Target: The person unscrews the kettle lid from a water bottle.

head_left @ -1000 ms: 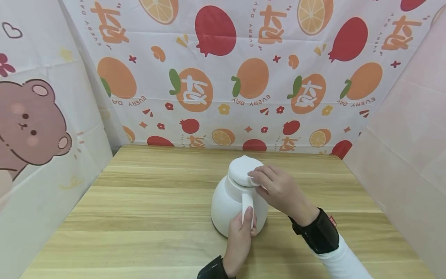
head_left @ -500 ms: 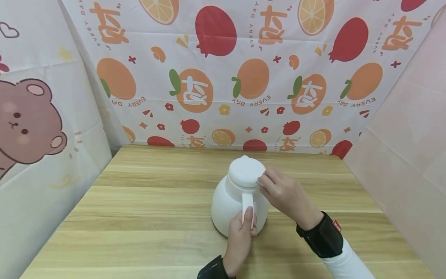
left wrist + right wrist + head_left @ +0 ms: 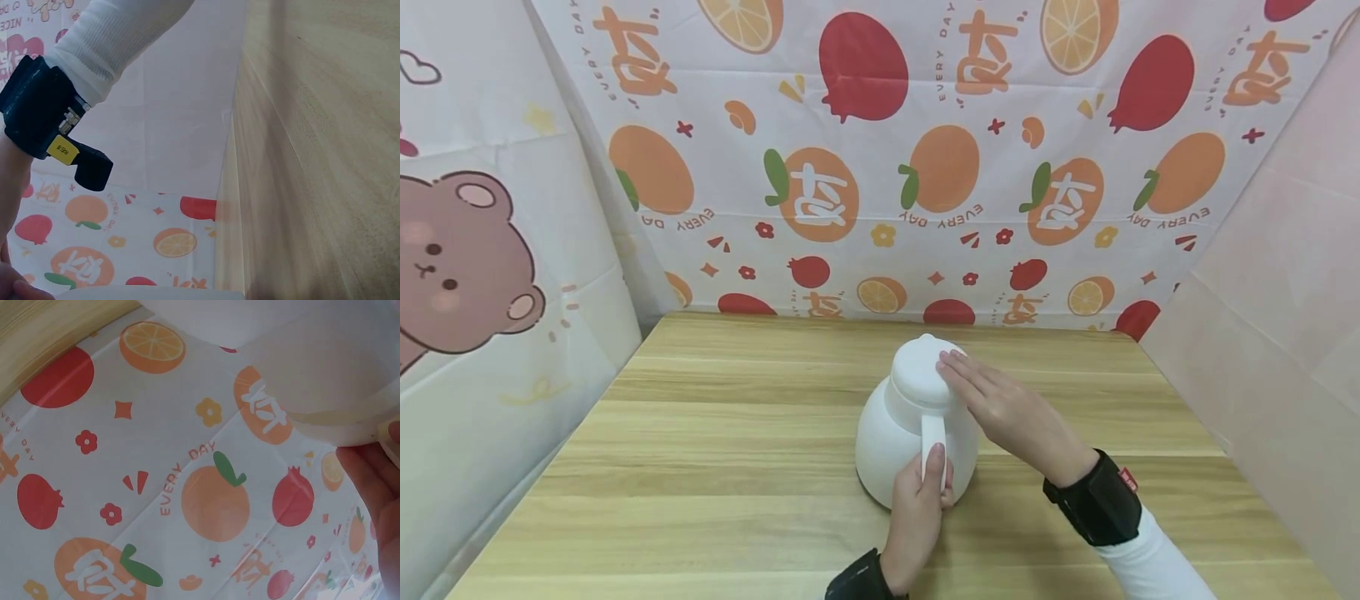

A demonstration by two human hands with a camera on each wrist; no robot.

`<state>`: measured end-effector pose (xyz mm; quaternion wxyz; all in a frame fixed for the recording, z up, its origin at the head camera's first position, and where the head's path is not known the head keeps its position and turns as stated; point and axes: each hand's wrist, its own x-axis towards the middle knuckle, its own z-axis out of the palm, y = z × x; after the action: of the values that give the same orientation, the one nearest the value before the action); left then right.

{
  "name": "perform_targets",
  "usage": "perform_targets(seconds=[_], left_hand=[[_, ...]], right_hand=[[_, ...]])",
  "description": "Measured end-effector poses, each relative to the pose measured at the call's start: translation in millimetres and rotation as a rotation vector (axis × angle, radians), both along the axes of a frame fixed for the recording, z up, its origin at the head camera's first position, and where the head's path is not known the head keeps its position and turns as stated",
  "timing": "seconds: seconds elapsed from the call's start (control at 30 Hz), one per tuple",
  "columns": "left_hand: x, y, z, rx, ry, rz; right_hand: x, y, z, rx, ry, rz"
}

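A white thermos jug (image 3: 883,442) stands upright on the wooden table, its handle (image 3: 932,429) facing the person. My left hand (image 3: 917,504) grips that handle low down, thumb lying along its near side. On top sits a round white lid (image 3: 917,367). My right hand (image 3: 1000,408) lays straight fingers across the lid's right side, fingertips on its top. In the right wrist view, fingers of the right hand (image 3: 381,481) reach the underside of the lid's rim at the right edge. Only a strip of the jug (image 3: 150,292) shows at the bottom of the left wrist view.
The wooden table (image 3: 700,450) carries the jug right of its middle. Behind it hangs a fruit-print cloth (image 3: 880,192). A cloth with a bear print (image 3: 467,258) covers the left side, and a pale cloth (image 3: 1277,317) hangs on the right.
The right hand's fingers were bent at the lid's right edge; they slid right, then straightened and moved onto the lid's top. The left hand and jug have stayed in place.
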<state>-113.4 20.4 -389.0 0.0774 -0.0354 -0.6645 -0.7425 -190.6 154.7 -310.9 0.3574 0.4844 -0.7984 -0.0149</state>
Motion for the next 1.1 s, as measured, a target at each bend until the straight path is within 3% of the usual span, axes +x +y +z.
perform_targets(seconds=[0.17,0.5,0.73,1.1], left_hand=[[0.2,0.7,-0.2,0.01,0.004,-0.003],[0.5,2.2,-1.3,0.028,-0.01,-0.008],[1.0,2.4,-0.7,0.032,0.009,-0.011],[4.1,1.0,1.0,0.036,0.008,-0.007]], right_hand=[[-2.0,2.6,-2.0,-0.035,0.013,-0.002],[-3.6,7.9,-8.1,-0.232,0.014,0.011],[-1.3,16.2,-12.9,-0.439,-0.115,-0.007],[8.4,24.6,-20.4,-0.669,-0.243,-0.021]])
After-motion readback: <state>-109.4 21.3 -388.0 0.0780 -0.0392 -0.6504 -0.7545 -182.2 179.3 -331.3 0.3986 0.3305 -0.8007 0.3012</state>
